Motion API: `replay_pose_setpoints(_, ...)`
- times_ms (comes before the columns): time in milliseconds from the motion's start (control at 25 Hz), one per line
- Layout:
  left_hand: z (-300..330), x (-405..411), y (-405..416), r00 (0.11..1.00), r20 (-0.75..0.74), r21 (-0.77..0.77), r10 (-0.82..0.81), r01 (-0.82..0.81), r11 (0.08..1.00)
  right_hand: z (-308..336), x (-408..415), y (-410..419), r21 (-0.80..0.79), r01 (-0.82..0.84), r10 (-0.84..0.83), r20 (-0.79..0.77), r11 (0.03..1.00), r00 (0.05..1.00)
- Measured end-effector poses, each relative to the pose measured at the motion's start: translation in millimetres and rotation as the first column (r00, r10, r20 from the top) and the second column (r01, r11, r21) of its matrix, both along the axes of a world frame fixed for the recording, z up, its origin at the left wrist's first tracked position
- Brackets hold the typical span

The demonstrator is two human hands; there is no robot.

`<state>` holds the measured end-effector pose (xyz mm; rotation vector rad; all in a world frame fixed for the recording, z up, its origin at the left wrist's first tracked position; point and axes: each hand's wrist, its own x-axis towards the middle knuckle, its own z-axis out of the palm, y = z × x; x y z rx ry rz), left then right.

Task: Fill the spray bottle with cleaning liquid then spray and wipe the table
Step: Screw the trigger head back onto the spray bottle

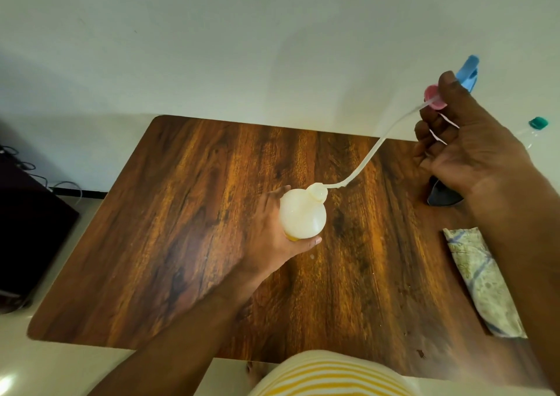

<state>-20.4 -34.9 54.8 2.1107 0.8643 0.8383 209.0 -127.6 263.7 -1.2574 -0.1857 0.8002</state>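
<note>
left hand (272, 238) grips spray bottle (302, 213) upright mid-surface (181, 213) | right hand (466, 147) holds sprayer head (454, 86) up-right, away from neck | dip tube (372, 153) slants down-left, tip beside the neck

arms: both forearms bare to the near edge of the view, no sleeves showing
left hand (269, 241): bare, no ring, watch or band in sight
right hand (463, 150): bare, no ring, watch or band in sight
shirt (330, 376): white with yellow stripes running across, seen below and between the two hands, at the bottom edge
</note>
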Motion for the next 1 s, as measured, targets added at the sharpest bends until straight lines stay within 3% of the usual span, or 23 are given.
replay_pose_setpoints(520,19,2,-10,1.000,-0.001,0.042,-0.026,0.026,0.999,-7,-15,17,-0.068,0.029,-0.015,0.200,0.997,0.980)
replay_pose_setpoints(720,26,3,-13,0.999,0.007,0.026,-0.039,0.039,0.999,-12,-26,18,-0.072,0.000,0.031,0.422,0.997,0.906)
replay_pose_setpoints(840,33,4,-14,0.999,0.021,0.003,-0.050,0.050,0.999,-18,-34,14,-0.035,-0.089,0.094,0.537,0.995,0.838)
replay_pose_setpoints(1000,42,6,-14,0.998,0.049,0.004,-0.043,0.043,0.999,-28,-44,6,-0.031,-0.221,0.199,0.568,0.975,0.799)
